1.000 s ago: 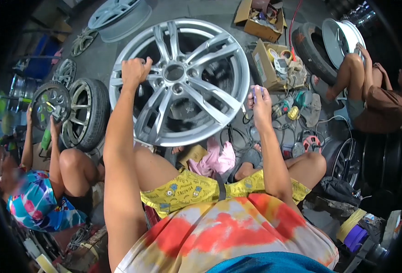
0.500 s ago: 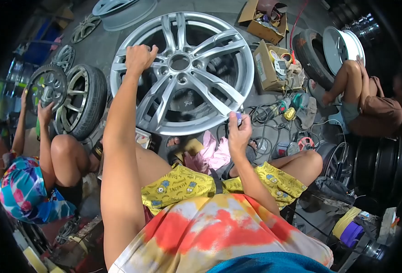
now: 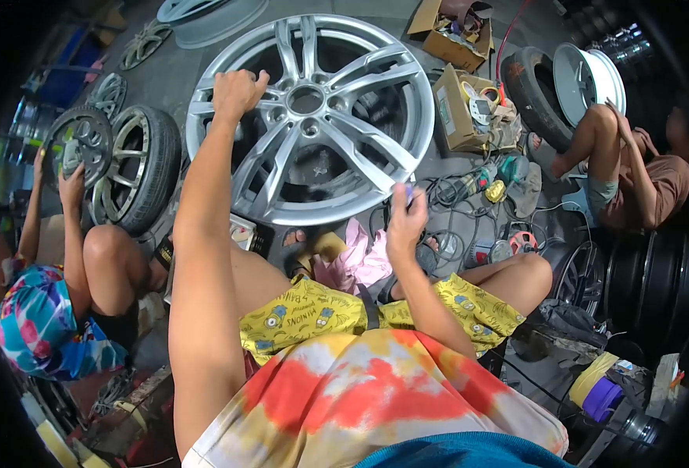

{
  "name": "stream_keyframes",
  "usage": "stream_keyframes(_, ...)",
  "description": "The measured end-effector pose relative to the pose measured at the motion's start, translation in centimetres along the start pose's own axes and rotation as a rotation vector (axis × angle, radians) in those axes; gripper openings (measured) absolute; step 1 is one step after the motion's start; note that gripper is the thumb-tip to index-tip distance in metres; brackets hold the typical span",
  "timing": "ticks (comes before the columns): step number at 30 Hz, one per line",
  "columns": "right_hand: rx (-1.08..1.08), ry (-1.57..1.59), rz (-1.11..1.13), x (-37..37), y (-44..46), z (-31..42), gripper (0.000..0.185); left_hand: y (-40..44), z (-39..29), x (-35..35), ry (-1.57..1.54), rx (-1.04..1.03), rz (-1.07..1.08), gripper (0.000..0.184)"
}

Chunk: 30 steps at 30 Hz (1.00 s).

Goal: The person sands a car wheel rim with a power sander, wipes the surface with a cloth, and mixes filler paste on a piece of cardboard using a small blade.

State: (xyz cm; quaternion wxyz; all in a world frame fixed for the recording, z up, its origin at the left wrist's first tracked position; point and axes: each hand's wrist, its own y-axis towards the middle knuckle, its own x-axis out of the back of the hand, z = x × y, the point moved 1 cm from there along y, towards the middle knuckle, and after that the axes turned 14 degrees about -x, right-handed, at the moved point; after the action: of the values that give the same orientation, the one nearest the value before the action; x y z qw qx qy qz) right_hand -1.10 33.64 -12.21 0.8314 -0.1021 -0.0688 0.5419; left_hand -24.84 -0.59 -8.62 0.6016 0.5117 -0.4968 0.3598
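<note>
A large silver alloy wheel rim with paired spokes stands tilted in front of my knees. My left hand is closed over a spoke on its left side, the thumb sticking out. Near the lower right edge of the rim, my right hand pinches a small purple piece. Most of that piece is hidden by the fingers, so its kind cannot be made out. Below the rim, a pink cloth lies between my feet.
Cardboard boxes of tape and tools stand at the right, beside a green power tool and tangled cords. At left, a person holds a dark wheel-shaped disc near a tyred wheel. Another person sits at right by a white rim.
The rim has shifted slightly up and left in view, with my left hand still on it. My right hand has moved slightly up and left. The person at right sits more upright.
</note>
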Motion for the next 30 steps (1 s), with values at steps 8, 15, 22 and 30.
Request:
stream_keyframes(8,-0.033,0.003,0.033,0.0,-0.2,0.1,0.032,-0.1,-0.1,0.0,0.013,-0.009,-0.026,0.055)
stream_keyframes(15,0.010,0.025,0.013,-0.4,0.1,0.5,0.035,-0.5,-0.1,-0.2,0.027,-0.032,-0.011,0.057)
stream_keyframes(22,0.036,-0.062,0.031,0.1,-0.4,0.0,0.035,-0.2,-0.3,0.4,0.023,-0.014,0.032,0.057)
stream_keyframes(30,0.038,-0.114,0.024,0.4,-0.9,-1.9,0.035,-0.3,0.0,0.1,0.030,-0.026,-0.019,0.058)
